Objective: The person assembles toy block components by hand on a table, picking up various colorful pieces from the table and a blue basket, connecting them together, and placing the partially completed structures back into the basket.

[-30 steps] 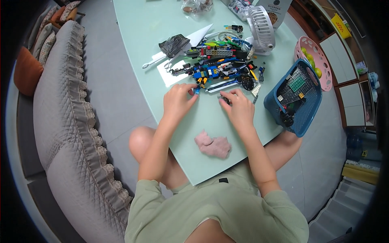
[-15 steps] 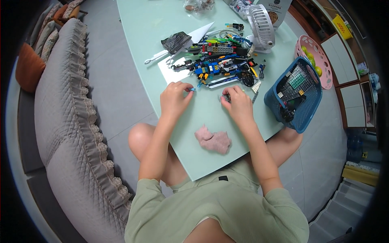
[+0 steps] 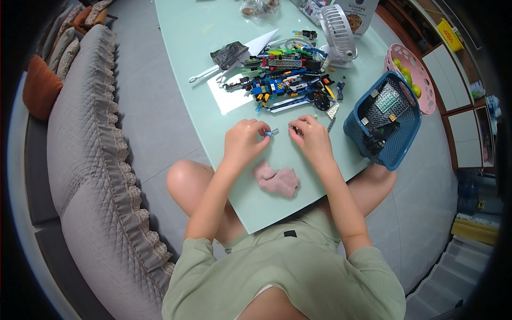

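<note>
My left hand (image 3: pixel 246 141) pinches a small grey and light-blue toy building piece (image 3: pixel 273 132) between thumb and fingertips, just above the table. Across a short gap, my right hand (image 3: pixel 312 137) has its fingertips drawn together; a dark bit shows at them, too small to name. Beyond both hands lies a heap of building-brick parts (image 3: pixel 277 85) in black, blue, green and yellow, with a black wheel (image 3: pixel 321 101) at its near right. A light triangular piece (image 3: pixel 333 110) rests beyond my right hand. Closer to me a crumpled pink cloth (image 3: pixel 277 180) lies on the table.
A blue basket (image 3: pixel 396 152) with brick parts stands at the table's right edge, beside a pink perforated bowl (image 3: pixel 424 74) of green fruit. A white fan (image 3: pixel 339 34) stands behind the heap. A black crumpled bag (image 3: pixel 229 55) lies at the far left. The pale green table (image 3: pixel 250 210) ends close to my lap.
My left hand has moved right and nearer to me, bringing the grey and blue piece toward my right hand. The grey part formerly visible under my right fingers now barely shows.
</note>
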Motion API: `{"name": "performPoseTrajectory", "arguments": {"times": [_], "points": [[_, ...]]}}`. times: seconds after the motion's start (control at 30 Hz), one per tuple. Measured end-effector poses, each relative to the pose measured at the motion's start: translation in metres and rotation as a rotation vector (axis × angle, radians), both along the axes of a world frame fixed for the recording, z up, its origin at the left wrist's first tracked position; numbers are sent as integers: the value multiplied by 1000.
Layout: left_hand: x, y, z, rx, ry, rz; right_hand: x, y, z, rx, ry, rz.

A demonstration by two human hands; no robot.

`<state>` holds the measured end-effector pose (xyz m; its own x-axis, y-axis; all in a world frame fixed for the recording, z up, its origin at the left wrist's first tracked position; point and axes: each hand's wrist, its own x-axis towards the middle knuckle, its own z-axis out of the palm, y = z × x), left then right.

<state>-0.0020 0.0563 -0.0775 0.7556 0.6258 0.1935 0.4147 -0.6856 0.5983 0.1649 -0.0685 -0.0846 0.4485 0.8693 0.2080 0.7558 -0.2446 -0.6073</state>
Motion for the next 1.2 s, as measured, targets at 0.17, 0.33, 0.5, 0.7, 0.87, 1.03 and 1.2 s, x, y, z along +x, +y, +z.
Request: {"name": "performPoseTrajectory", "arguments": {"times": [0.17,0.33,0.5,0.7,0.87,1.03,1.2], "points": [[12,-5,3,-19,39,-15,2,-6,2,7,36,35],[20,-6,9,-36,68,4,4,-9,0,33,35,64],[27,-7,6,-19,68,-5,3,-8,-1,22,65,22],[32,-10,8,-7,105,22,7,-4,4,-7,107,-5],[28,-9,6,5,105,29,10,5,4,41,102,25],[27,-10,5,42,95,30,12,11,0,44,178,136],[26,-8,5,27,118,35,9,15,3,22,227,86]]}}
